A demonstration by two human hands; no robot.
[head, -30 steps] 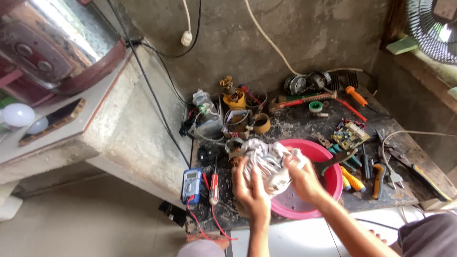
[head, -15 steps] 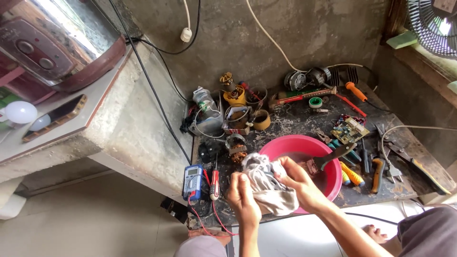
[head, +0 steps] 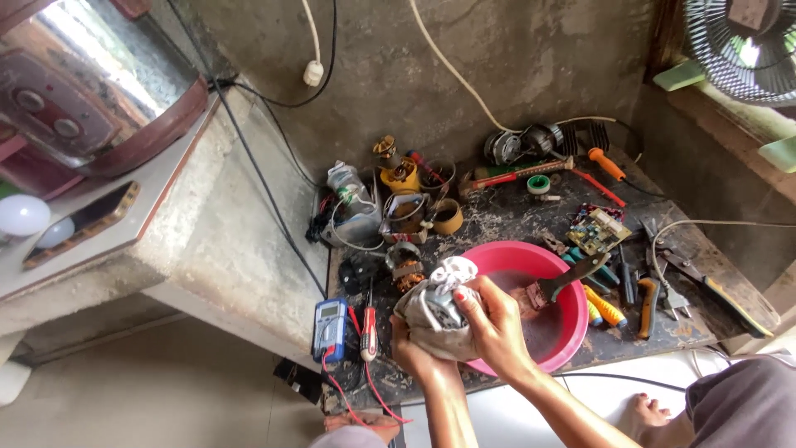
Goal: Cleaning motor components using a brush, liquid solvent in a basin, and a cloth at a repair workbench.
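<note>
Head view, looking down at a cluttered dark workbench [head: 514,224]: at far left a blue multimeter [head: 329,325] lies at the bench edge with its red lead trailing off, a red-handled screwdriver [head: 369,334] just beside it. Next comes my left hand [head: 413,353], fingers curled shut under a crumpled grey-white rag [head: 435,303] that seems wrapped round something I cannot make out. My right hand [head: 491,325] clamps the same bundle from the other side, thumb and fingers pressed into the cloth. I hold the rag over the near left rim of a pink plastic basin [head: 572,328], which sits on the bench and has a dark-handled brush [head: 564,282] resting in it. Behind the bundle stand wound motor parts and a yellow coil piece [head: 401,177]. Right of the basin lie a small green circuit board [head: 599,231], orange-handled screwdrivers [head: 604,305] and pliers [head: 647,303], with a fan [head: 742,50] at the top right corner
</note>
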